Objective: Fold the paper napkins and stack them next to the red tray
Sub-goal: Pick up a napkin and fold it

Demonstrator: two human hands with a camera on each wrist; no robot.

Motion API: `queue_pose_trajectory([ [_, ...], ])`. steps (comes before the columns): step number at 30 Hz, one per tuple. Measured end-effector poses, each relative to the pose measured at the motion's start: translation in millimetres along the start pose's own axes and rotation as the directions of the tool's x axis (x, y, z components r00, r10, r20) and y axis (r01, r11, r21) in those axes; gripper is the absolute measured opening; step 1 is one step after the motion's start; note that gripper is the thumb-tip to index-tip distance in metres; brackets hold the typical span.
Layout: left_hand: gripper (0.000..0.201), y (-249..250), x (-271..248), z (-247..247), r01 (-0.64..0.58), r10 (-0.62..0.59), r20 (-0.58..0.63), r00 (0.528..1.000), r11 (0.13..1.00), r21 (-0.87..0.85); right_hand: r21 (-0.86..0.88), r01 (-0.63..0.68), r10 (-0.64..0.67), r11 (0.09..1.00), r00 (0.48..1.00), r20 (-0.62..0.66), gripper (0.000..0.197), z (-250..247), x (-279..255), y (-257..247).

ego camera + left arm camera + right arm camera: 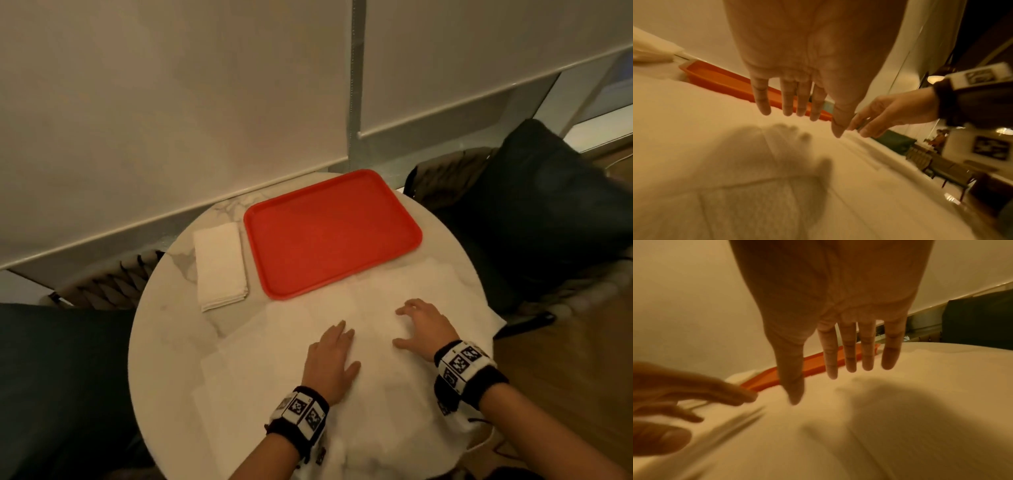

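Observation:
Unfolded white paper napkins [308, 346] lie spread over the near half of the round table, overlapping each other. My left hand [334, 356] hovers flat just above them with straight fingers, casting a shadow in the left wrist view on the napkins [756, 162]. My right hand [419, 322] is beside it to the right, fingers spread and relaxed over the napkins [879, 418], holding nothing. A red tray [330, 233] sits empty at the far side. A stack of folded napkins [221, 265] lies just left of the tray.
The table is a round white marble top [164, 342]. Dark green chairs stand at the right [548, 212] and at the left [61, 377]. A wall with roller blinds runs right behind the table. Some napkins hang over the table's near and right edges.

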State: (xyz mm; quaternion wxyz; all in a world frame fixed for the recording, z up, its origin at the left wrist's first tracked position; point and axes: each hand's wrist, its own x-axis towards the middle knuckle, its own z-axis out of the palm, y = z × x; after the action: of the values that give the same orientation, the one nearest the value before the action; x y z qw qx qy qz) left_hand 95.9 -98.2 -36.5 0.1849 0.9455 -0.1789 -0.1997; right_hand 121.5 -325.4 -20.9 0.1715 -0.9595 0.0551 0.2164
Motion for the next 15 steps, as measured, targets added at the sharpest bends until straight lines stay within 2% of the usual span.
queue_pose_trajectory([
  [2, 0.072, 2.6, 5.2, 8.9, 0.044, -0.048, 0.056, 0.997, 0.996, 0.077, -0.032, -0.018, 0.02, 0.999, 0.997, 0.076, 0.091, 8.9, -4.1, 10.4],
  [4, 0.078, 2.2, 8.3, 18.1, 0.082, -0.095, 0.089, 0.992, 0.987, 0.135, -0.032, -0.002, 0.006, 0.999, 0.994, 0.111, 0.106, 16.5, -7.6, 17.2],
  [9, 0.081, -2.8, 6.5, 33.0, 0.104, -0.111, 0.033, 0.993, 0.98, 0.169, -0.205, 0.082, -0.05, 0.975, 0.986, 0.16, 0.134, 29.9, -15.8, 21.6],
  [12, 0.082, -4.0, 6.1, 37.0, 0.111, -0.112, 0.006, 0.994, 0.986, 0.121, -0.241, 0.123, -0.081, 0.963, 0.981, 0.176, 0.135, 34.9, -17.0, 23.7],
  [15, 0.082, -2.7, 5.3, 37.4, 0.12, -0.12, -0.009, 0.993, 0.989, 0.088, -0.208, 0.126, -0.094, 0.97, 0.983, 0.158, 0.119, 26.7, -12.3, 25.7],
])
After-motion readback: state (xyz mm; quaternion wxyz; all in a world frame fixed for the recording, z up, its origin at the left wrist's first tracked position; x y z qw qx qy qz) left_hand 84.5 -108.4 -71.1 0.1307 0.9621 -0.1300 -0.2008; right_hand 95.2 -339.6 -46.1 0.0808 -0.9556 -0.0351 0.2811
